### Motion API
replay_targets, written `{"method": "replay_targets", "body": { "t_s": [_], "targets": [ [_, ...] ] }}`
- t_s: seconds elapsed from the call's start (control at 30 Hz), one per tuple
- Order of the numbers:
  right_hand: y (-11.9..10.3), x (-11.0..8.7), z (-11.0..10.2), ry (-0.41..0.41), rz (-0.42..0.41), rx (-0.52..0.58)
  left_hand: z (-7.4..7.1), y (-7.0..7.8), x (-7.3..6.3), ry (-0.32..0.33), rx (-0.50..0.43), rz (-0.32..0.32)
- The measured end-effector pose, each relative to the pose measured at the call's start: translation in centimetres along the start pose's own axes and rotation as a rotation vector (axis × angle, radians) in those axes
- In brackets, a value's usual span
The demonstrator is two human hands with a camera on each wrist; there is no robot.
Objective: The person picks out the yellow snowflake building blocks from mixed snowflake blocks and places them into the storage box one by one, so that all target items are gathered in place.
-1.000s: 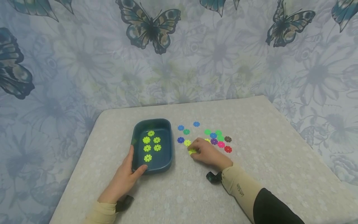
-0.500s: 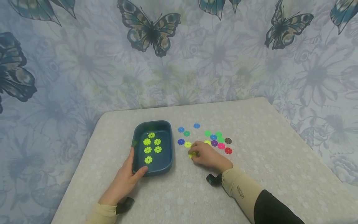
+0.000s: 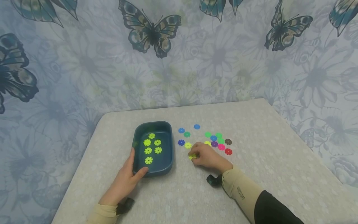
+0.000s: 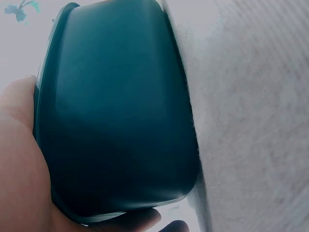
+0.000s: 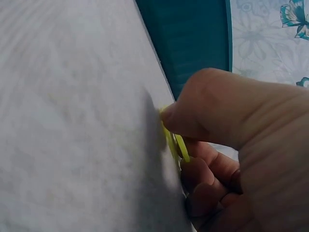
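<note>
My left hand (image 3: pixel 122 182) holds the near-left corner of a dark teal tray (image 3: pixel 167 169), its thumb over the near rim and its fingers along the left side. Several yellow flower-shaped discs (image 3: pixel 149 160) lie inside the tray. Right of it, my right hand (image 3: pixel 208 157) pinches a yellow flower disc (image 3: pixel 192 156) low over the tablecloth. In the right wrist view, thin yellow edges (image 5: pixel 182 149) show between thumb and fingers, close to the cloth; whether this is one disc or two stacked I cannot tell. The left wrist view shows the tray's outer wall (image 4: pixel 116 106).
Beyond my right hand lie loose flower discs: blue (image 3: pixel 197 127), green (image 3: pixel 208 134), purple (image 3: pixel 214 144), pink (image 3: pixel 221 147), red (image 3: pixel 228 151), brown (image 3: pixel 228 142) and yellow (image 3: pixel 188 145). Some overlap. A butterfly-patterned wall (image 3: pixel 179 74) stands behind the table (image 3: pixel 251 124).
The head view has tilted up slightly, so the scene sits lower. The yellow disc in my right fingers appears more tilted than before. My left hand and the tray have stayed in place.
</note>
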State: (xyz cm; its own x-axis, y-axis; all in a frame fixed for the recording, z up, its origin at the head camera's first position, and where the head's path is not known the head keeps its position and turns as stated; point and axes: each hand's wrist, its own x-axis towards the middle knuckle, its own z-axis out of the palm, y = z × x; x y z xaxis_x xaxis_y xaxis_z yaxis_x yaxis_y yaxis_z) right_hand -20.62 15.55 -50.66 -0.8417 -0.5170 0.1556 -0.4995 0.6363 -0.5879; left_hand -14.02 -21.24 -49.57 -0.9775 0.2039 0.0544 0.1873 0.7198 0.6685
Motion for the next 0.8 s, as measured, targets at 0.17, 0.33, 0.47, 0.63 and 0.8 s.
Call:
{"method": "replay_targets", "body": {
  "t_s": [0.17, 0.33, 0.47, 0.63, 0.8],
  "targets": [
    [0.0, 0.1, -0.1, -0.002, 0.008, 0.013, -0.1, 0.1, 0.0, -0.004, 0.005, -0.003],
    [-0.1, 0.2, -0.3, -0.011, 0.008, 0.009, -0.1, 0.3, 0.0, -0.008, -0.001, -0.01],
    [-0.1, 0.4, -0.4, -0.026, 0.032, 0.032, -0.1, 0.2, 0.1, -0.005, -0.005, -0.011],
    [-0.5, 0.8, -1.7, -0.006, 0.1, 0.135, -0.1, 0.2, 0.0, -0.002, 0.002, 0.0],
    [-1.7, 2.0, -5.1, 0.077, 0.052, 0.147, -0.2, 0.3, 0.0, -0.007, 0.0, 0.002]
  ]
}}
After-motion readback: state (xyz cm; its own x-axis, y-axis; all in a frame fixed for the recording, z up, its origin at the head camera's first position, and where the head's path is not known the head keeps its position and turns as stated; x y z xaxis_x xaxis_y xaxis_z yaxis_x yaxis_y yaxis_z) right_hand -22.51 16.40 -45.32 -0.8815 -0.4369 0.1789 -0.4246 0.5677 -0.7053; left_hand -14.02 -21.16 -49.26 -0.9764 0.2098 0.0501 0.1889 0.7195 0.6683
